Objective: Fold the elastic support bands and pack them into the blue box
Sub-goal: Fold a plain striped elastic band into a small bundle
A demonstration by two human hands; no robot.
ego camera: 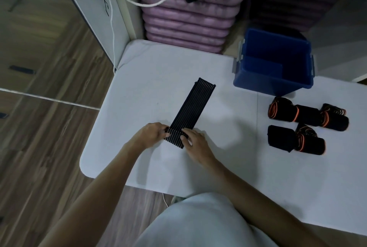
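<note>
While the band (191, 111) lay flat on the table (228, 167), near end pinched by the left hand (152, 134) and right hand (195, 143), folding called for matched edges (box (274, 63) stood well apart).

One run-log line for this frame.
step: folding | left hand and right hand on near end of flat black band | rolled bands waiting | blue box: looks empty

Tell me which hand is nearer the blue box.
Right. The right hand sits on the near end of the black band, on the side toward the blue box; the left hand grips the band's other edge, farther away.
</note>
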